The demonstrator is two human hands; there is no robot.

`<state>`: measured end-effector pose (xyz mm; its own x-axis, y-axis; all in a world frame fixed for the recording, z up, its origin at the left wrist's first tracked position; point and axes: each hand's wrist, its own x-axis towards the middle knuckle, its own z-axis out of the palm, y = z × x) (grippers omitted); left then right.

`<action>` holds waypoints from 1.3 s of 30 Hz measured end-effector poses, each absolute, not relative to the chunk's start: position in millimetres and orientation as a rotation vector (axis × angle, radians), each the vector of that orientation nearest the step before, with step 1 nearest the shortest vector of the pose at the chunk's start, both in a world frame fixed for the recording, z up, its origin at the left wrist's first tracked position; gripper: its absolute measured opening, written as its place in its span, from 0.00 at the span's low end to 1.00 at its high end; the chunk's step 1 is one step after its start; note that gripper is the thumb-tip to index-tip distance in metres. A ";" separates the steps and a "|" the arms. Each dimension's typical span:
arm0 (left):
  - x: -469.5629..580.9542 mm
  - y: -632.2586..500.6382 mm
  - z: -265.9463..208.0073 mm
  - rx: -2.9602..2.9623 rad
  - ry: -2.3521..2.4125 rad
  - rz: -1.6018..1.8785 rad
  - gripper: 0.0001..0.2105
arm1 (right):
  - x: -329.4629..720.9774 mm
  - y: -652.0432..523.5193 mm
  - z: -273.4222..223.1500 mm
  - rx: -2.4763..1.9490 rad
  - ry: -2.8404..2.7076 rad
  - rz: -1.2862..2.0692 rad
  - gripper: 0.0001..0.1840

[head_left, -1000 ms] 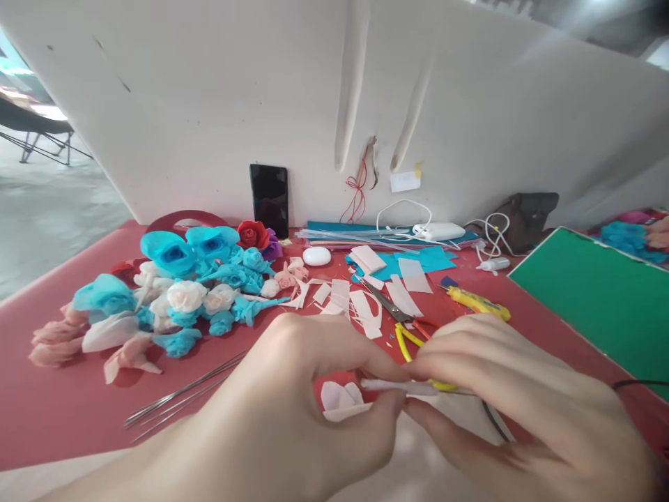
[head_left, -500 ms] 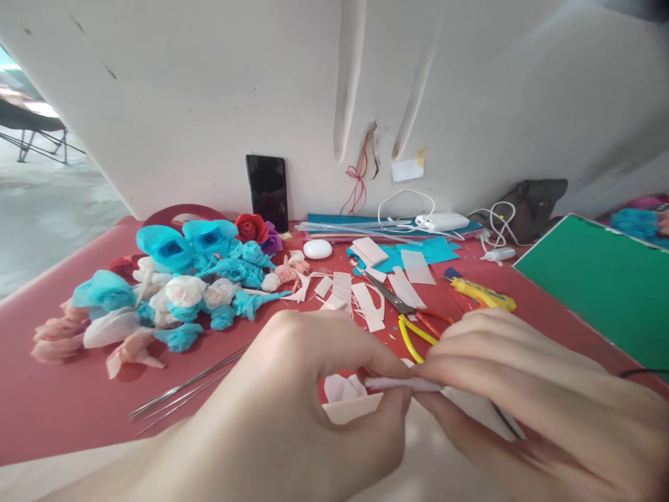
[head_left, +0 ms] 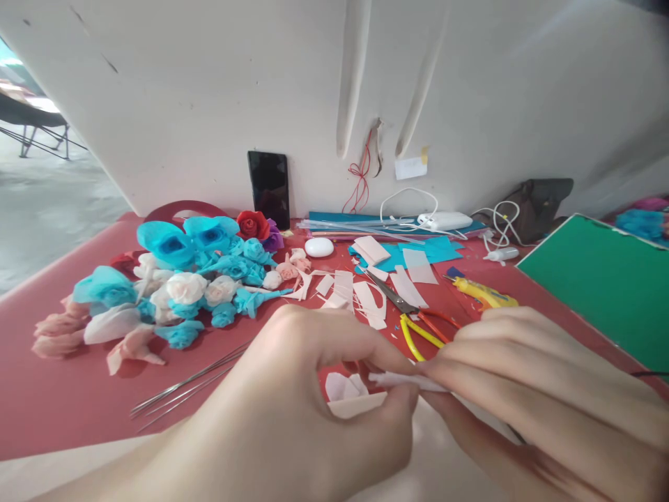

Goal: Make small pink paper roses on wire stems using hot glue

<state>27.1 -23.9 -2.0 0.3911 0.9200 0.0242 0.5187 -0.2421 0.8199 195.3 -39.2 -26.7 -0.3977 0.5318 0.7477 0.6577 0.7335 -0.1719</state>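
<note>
From a distance, I hold a thin whitish roll (head_left: 402, 381) before scissors (head_left: 393, 294) on the red table (head_left: 67, 397); the left hand (head_left: 313, 397) pinches it, thumb to finger, the right hand's (head_left: 533, 380) grip closed toward its far end.

Pale roll (head_left: 391, 379) (slim) in left grip (head_left: 295, 397)

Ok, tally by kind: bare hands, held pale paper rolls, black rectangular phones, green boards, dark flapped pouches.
Bare hands, left hand and right hand: 2
Thin pale paper roll: 1
Black rectangular phone: 1
Green rectangular board: 1
Dark flapped pouch: 1
Total: 6
</note>
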 end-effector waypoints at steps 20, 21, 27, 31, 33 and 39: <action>23.2 -24.8 -2.7 1.965 1.155 0.667 0.09 | 194.2 -45.3 -35.7 -1.017 -1.956 -0.173 0.06; 23.1 -25.3 0.4 1.948 1.139 0.664 0.10 | 195.1 -43.4 -36.3 -0.981 -1.973 -0.193 0.07; 15.8 -21.5 8.5 1.818 0.938 0.713 0.15 | 201.7 -40.1 -44.6 -0.958 -1.923 -0.248 0.04; 15.5 -21.4 7.8 1.803 0.943 0.721 0.16 | 202.9 -44.1 -44.5 -0.938 -1.935 -0.278 0.04; 16.8 -21.9 6.9 1.815 0.951 0.721 0.15 | 202.3 -44.7 -44.3 -0.934 -1.919 -0.267 0.05; 18.5 -23.6 5.5 1.874 0.999 0.695 0.12 | 201.2 -43.8 -42.5 -0.963 -1.935 -0.239 0.05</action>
<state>18.5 -23.6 5.5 0.5208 0.8509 0.0690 0.3610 -0.2928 0.8854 201.2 -43.8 -42.5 -0.2605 0.5274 0.8087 0.7081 0.6737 -0.2113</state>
